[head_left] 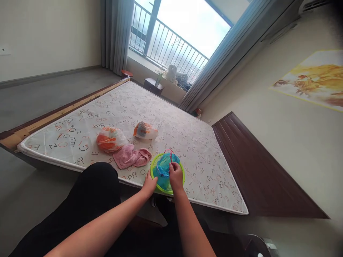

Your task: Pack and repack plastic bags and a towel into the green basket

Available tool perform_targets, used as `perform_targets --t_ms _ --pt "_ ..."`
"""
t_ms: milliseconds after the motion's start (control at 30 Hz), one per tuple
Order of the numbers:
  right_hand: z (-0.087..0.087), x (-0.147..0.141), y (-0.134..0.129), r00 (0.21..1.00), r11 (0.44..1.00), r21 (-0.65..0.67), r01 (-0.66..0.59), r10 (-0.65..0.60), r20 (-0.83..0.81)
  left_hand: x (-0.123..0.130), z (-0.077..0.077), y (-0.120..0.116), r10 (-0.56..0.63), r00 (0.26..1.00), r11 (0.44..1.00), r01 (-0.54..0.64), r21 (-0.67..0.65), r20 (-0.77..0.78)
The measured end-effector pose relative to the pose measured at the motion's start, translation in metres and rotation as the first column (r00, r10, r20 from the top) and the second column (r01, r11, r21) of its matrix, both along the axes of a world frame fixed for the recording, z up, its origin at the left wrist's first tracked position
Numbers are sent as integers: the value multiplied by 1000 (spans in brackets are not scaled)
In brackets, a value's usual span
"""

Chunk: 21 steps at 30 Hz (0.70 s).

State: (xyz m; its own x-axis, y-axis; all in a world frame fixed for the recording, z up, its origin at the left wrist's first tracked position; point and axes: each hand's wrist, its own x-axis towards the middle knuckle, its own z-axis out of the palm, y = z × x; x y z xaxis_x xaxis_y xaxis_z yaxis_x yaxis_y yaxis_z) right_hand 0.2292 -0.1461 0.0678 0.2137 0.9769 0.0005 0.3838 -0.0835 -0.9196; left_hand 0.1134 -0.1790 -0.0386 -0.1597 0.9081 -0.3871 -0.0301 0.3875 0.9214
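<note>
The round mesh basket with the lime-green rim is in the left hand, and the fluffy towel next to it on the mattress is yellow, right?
Not quite: the head view shows that the fluffy towel is pink, not yellow. It does lie on the white, letter-patterned mattress, next to the round, lime-green-rimmed mesh basket in the left hand.

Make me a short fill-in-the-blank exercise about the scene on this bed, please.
The left hand holds the rim, which is coloured ____.
Inside that rim, near the right hand, is thin material coloured ____.
The towel on the mattress is coloured ____.
The mattress has a print of scattered ____.
Missing words: green; blue; pink; letters.
</note>
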Motion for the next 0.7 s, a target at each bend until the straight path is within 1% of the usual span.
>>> perform_targets --t_ms 67,100,167,233,267,333,400,433,500,567,633,700 --pt "15 10 -18 982 997 37 61 -53 -183 -3 5 1 33 998 999 -33 -4 -54" --pt "22 15 -26 958 996 29 89 -77 -276 -3 8 1 57 995 998 -55 25 -85" --pt "33 21 -43 893 991 -2 133 -120 -434 -5 16 -3 113 984 986 -94 137 -137" --pt "42 27 -60 840 988 -27 153 -145 -523 -6 25 -8 158 972 957 -106 270 -175" --pt "44 28 -67 827 988 -36 150 -146 -543 -7 30 -11 171 966 937 -98 336 -194" --pt "47 31 -82 834 994 -49 99 -110 -540 -8 40 -16 173 956 888 -47 457 -236" --pt "46 30 -95 868 998 -55 5 -32 -495 -8 50 -17 137 951 844 35 535 -278" --pt "45 29 -100 883 997 -54 -49 18 -470 -7 54 -16 104 946 831 86 550 -306" --pt "43 27 -108 892 989 -44 -142 108 -439 -7 61 -13 34 916 827 199 525 -400" --pt "41 26 -113 881 980 -23 -197 167 -442 -8 65 -7 -61 842 833 339 438 -535" --pt "42 28 -118 873 982 23 -190 179 -454 -13 68 -1 -179 732 815 485 318 -657" --pt "44 33 -124 881 986 94 -135 163 -444 -19 68 5 -271 619 779 591 210 -737"
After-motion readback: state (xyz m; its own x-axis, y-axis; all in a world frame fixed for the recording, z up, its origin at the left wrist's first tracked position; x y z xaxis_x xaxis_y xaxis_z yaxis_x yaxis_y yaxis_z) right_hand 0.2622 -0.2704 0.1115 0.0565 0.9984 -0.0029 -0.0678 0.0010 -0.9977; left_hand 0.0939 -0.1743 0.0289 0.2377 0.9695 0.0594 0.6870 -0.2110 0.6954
